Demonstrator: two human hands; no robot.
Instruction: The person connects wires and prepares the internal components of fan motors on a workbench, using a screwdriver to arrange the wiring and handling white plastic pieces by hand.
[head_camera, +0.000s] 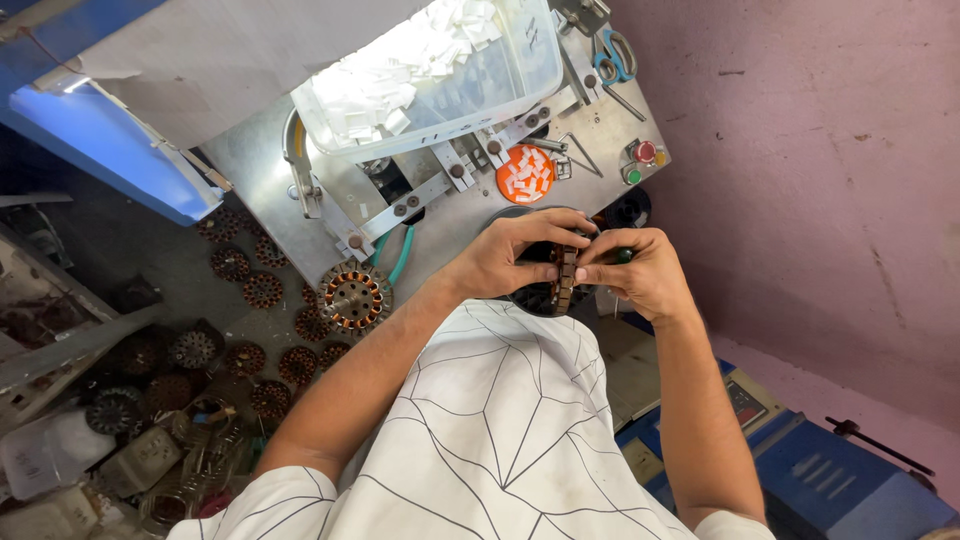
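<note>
Between my two hands, just above my shirt front, I hold a stator core (562, 280) on edge, a dark laminated ring with copper-coloured slots. My left hand (510, 258) curls over its top and near face, fingers closed round the rim; my right hand (640, 272) pinches the other side, closed on the ring and on a green-handled tool (622, 256) whose tip I cannot see. I judge the core heavy for its size, rigid and hard-edged, not slippery; the steel rim is the place to grip, while the slot linings and any winding look easy to nick.

Just beyond my knuckles lies an orange dish (525, 174) of small white paper slips, on the grey metal desk (600, 130). To the right of it sit a red and a green push button (640, 160). Left of my left hand, a finished wound stator (354, 297) rests at the desk's edge, with many more scattered on the floor (230, 330) beyond it. Farthest off stands a clear plastic tub (440, 70) full of white slips, with blue-handled scissors (613, 55) beside it.
</note>
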